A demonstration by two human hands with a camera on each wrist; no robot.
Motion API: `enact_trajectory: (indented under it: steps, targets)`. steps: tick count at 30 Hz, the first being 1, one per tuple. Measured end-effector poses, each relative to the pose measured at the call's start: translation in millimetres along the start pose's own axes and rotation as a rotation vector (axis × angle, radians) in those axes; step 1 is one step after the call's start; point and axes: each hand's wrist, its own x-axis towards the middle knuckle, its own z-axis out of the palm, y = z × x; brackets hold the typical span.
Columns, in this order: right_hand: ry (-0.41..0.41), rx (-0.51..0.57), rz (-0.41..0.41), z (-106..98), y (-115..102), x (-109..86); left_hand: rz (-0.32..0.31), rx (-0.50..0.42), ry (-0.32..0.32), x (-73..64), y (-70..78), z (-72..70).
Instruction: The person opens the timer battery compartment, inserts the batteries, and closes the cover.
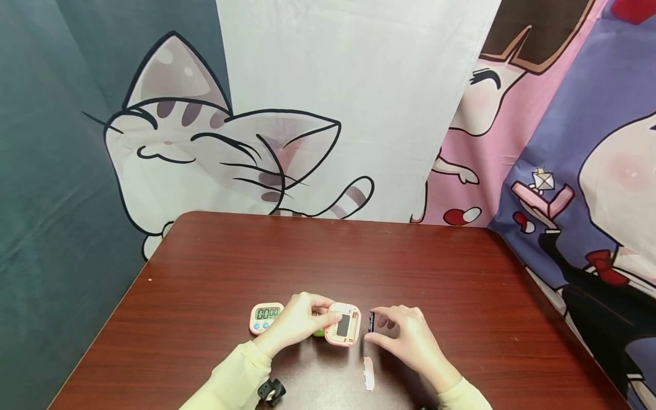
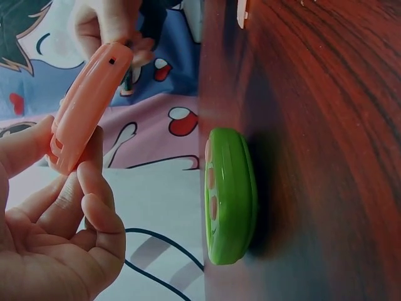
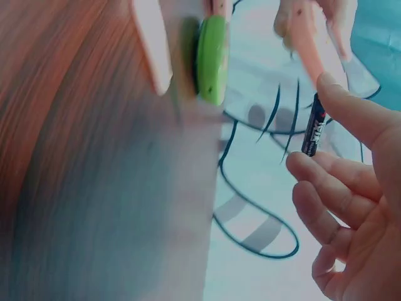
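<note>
My left hand (image 1: 297, 318) grips a pink digital timer (image 1: 335, 340) above the table, thumb on its back and fingers beneath. Its back faces up, with a dark rectangle in the middle and an uncovered battery slot along the right edge. Just right of it, my right hand (image 1: 407, 333) pinches a small dark battery (image 3: 314, 128) between thumb and fingertip, its ends under the two tips. A green timer (image 2: 232, 194) lies on the table below the left hand, mostly hidden in the head view. Nearer me lies a narrow pink battery cover (image 1: 369, 374).
A pale timer (image 1: 260, 328) with a lit-grey display and blue buttons lies left of the left hand, partly covered by it. A black strapped device (image 1: 271, 391) is by the left sleeve. The brown table (image 1: 328, 250) ends at a printed curtain (image 1: 328, 68).
</note>
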Motion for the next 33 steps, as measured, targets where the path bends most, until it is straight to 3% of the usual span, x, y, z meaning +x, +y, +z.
enact_trajectory:
  steps: [14,21,33]
  targets:
    - [0.113,0.063,-0.198,-5,-29,8.4,0.019,0.019,0.005,-0.8,-0.8,-1.0]
    - [0.050,0.037,-0.186,-5,-37,8.4,0.010,0.021,0.012,-1.5,0.5,-1.6]
    - [0.092,-0.024,-0.240,-3,-40,8.2,0.008,0.022,0.019,-1.9,1.4,-0.9]
